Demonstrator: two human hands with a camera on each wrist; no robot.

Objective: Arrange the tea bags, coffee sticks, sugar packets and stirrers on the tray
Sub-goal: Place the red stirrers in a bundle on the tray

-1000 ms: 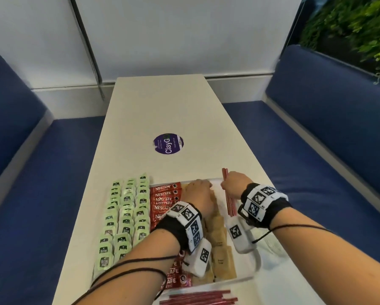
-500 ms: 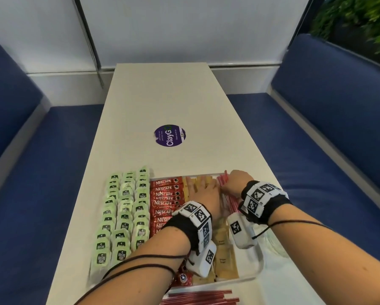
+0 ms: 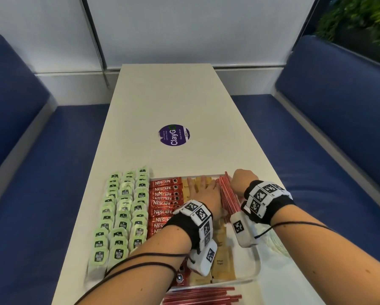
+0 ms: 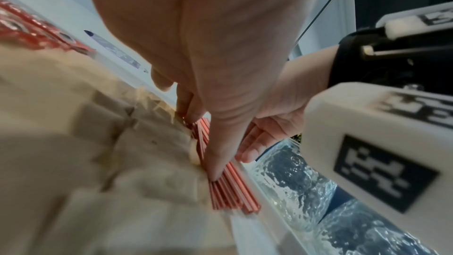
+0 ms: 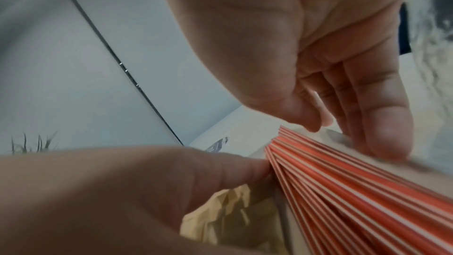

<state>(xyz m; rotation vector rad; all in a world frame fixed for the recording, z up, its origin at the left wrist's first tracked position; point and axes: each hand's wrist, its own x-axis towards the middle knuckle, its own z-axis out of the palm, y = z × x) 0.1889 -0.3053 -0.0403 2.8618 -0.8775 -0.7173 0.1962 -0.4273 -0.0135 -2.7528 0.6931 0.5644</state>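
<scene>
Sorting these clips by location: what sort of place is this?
Probably an office pantry or canteen booth: blue benches flank a long white table, which bears a "ClayGo" clean-up sticker, and there is a plant wall behind.

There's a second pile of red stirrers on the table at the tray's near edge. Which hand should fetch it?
Probably the right hand: it is already on the stirrers side, while the left hand lies flat across the sugar packets.
</scene>
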